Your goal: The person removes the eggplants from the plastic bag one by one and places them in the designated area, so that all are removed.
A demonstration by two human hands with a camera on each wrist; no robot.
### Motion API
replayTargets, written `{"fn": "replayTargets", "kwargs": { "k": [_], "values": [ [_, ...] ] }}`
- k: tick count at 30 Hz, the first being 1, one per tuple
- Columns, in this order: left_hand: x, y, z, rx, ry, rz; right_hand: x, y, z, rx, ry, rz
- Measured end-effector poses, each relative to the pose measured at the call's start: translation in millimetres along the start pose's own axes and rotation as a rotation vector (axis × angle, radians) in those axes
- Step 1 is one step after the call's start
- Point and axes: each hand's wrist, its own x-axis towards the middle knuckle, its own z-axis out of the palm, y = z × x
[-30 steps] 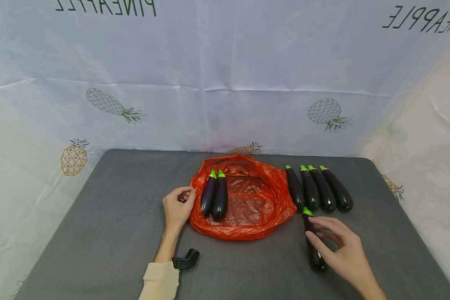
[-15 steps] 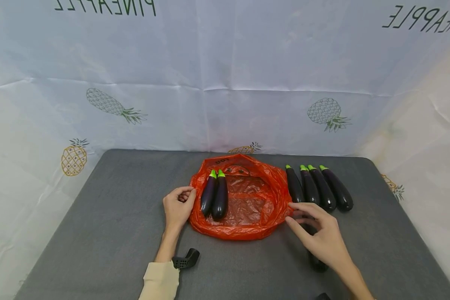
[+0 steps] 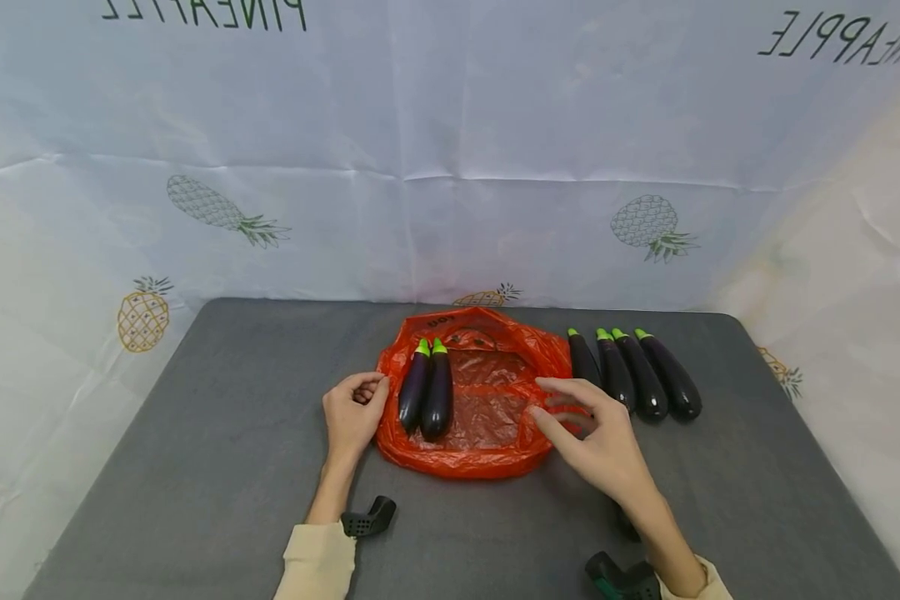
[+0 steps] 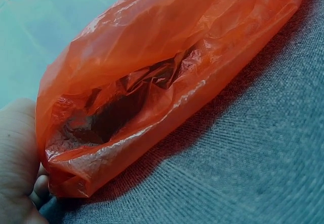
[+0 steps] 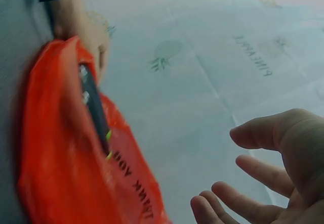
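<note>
Red bag [image 3: 465,464] on the desk [image 3: 195,433], mouth up and wide. In it, on the left side, two eggplants [image 3: 437,392] side by side, green tips pointing away. At the bag's left edge, the left hand [image 3: 354,410], pinching it between finger and thumb, other fingers curled. Over the right edge, hiding part of it, the right hand [image 3: 600,435], fingers spread and holding nothing.

Just right of the bag, four more eggplants [image 3: 640,375] in a row, the one nearest the bag with its low end hidden by the right hand. Behind the right arm, a dark round end [image 3: 627,521] poking out; too little to name for sure. On each wrist, a black gadget [image 3: 369,517], the right one cut off at the bottom, like both pale sleeves [image 3: 318,560]. Behind the desk, a white cloth [image 3: 435,125] with pineapple pictures and the backward word PINEAPPLE, cut off at top left and far right.

From the left wrist, only a murky dark patch inside the bag; can't make out any eggplants. Just a bit of the left hand there. From the right wrist, a blurry bag, green tips peeking out, big backward letters, and a gap between bag and right hand.
</note>
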Motion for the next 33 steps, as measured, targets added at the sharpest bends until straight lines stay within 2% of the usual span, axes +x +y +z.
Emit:
{"fn": "replayTargets", "kwargs": {
  "k": [9,15,21,33],
  "values": [
    [-0.1,-1.5,0.3,0.023,-0.001,0.003,18.3,-24.7,21.8,0.042,-0.087,0.019],
    [0.9,-1.4,0.9,0.025,-0.006,-0.003,25.7,-32.9,38.1,0.114,-0.111,-0.019],
    [0.3,-2.3,0.5,0.012,-0.004,0.002,34.0,-32.3,55.3,0.154,-0.109,-0.085],
    [0.6,-2.8,1.1,0.023,0.001,-0.009,45.8,-17.6,82.0,0.16,-0.15,-0.042]
  ]
}}
